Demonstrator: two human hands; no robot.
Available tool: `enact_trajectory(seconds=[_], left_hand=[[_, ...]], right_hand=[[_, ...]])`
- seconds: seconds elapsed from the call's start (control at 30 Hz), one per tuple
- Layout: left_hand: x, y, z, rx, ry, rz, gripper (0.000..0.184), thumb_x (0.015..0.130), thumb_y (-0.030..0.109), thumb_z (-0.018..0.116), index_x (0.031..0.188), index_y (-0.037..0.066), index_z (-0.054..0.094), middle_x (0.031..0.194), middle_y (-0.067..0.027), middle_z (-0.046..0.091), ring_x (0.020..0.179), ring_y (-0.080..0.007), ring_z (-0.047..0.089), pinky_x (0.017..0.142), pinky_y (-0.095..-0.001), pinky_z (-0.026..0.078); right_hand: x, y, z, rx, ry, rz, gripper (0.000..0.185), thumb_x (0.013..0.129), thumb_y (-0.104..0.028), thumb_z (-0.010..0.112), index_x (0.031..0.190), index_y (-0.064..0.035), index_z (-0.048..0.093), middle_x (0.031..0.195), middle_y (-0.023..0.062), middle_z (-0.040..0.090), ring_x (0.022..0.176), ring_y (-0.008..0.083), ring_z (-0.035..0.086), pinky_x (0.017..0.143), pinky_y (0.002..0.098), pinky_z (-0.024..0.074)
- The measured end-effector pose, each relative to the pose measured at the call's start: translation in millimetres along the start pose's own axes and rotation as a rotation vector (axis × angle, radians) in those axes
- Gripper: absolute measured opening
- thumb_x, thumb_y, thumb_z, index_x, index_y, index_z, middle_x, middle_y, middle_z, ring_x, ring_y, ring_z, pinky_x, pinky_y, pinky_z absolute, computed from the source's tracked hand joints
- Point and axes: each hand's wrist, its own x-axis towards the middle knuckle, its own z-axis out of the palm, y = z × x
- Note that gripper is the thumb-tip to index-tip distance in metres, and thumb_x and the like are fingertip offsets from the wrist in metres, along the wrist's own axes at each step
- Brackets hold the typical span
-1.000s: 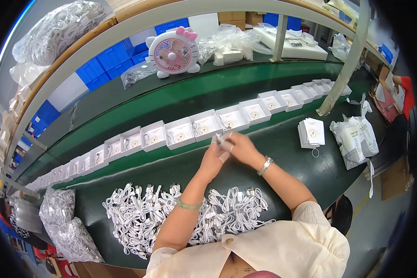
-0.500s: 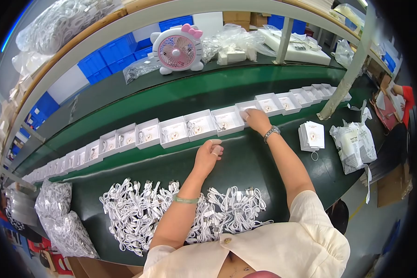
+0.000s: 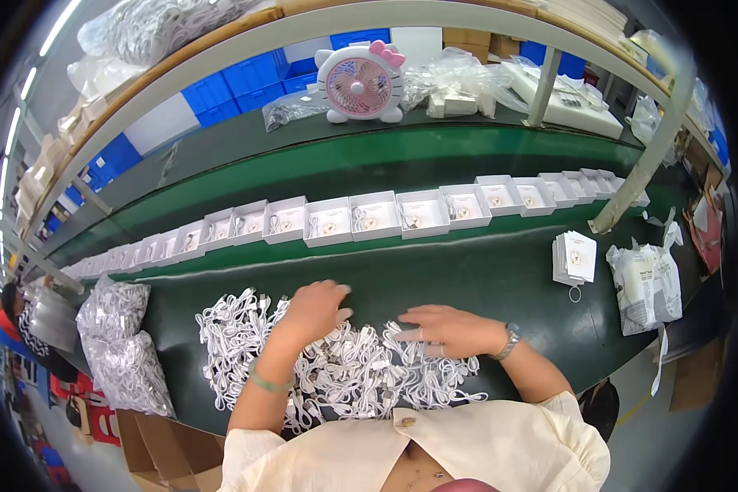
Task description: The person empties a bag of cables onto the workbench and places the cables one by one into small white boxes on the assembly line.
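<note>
1. L hand open, fingers loosely bent, over cables.
2. R hand open, fingers spread, at upper R of cables.
3. Cables piled on table, nr torso; box row beyond, bags to L.

From here, looped white cables are lying in a jumbled heap across the frame's lower middle; higher up, open white boxes are forming a slanting row, several holding a cable.

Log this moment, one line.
left hand: open, at cable pile | right hand: open, at pile's far edge | open boxes: row beyond hands
</note>
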Motion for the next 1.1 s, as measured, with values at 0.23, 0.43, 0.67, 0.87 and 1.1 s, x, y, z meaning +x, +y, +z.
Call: enact_trajectory(seconds=[0.23,0.43,0.67,0.87,1.1], left_hand=[[-18.1,-2.9,10.5,0.029,0.041,-0.295,0.038,0.075,0.022,0.071,0.104,0.000,0.059,0.084,-0.0165,0.062,0.085,-0.0330,0.058,0.074,-0.0418,0.046],[9.1,16.1,10.1,-0.491,0.046,-0.380,0.023,0.079,0.008,0.067,0.100,0.001,0.061,0.076,-0.0043,0.057,0.071,-0.0126,0.053,0.063,-0.0267,0.044],[53.9,41.2,-7.5,-1.273,0.093,-0.336,0.023,0.090,0.017,0.057,0.107,0.002,0.056,0.092,-0.0063,0.064,0.085,-0.0105,0.060,0.074,-0.0246,0.049],[99.1,41.1,39.6,-0.723,0.245,-0.114,0.029,0.089,0.012,0.057,0.114,-0.003,0.052,0.111,-0.0161,0.059,0.097,-0.0242,0.060,0.085,-0.0334,0.048],[108.3,71.3,31.1,-0.038,0.194,-0.254,0.031,0.079,0.021,0.068,0.101,0.002,0.057,0.099,-0.0168,0.060,0.094,-0.0346,0.058,0.079,-0.0423,0.047]], right_hand=[[11.3,12.0,11.6,-0.080,0.208,0.071,0.026,0.080,-0.028,0.067,0.098,-0.0091,0.067,0.099,0.0091,0.059,0.098,0.0268,0.053,0.084,0.0359,0.0446],[-2.2,35.0,-0.3,-0.027,0.321,0.263,0.019,0.078,-0.026,0.068,0.088,-0.0093,0.068,0.078,0.0085,0.057,0.078,0.0251,0.056,0.070,0.0358,0.0453],[-22.6,54.6,-28.9,0.675,0.551,0.576,0.021,0.088,-0.018,0.061,0.095,0.0006,0.067,0.084,0.0017,0.066,0.077,0.0072,0.056,0.070,0.0241,0.0468],[-52.0,73.1,-46.2,-0.249,0.686,0.769,0.022,0.083,-0.024,0.062,0.095,-0.0065,0.068,0.086,0.0124,0.064,0.082,0.0289,0.061,0.073,0.0360,0.0477],[-48.9,74.2,-38.6,-0.338,0.781,0.828,0.020,0.079,-0.024,0.068,0.086,-0.0058,0.061,0.082,0.0091,0.056,0.076,0.0281,0.058,0.068,0.0375,0.0464]])
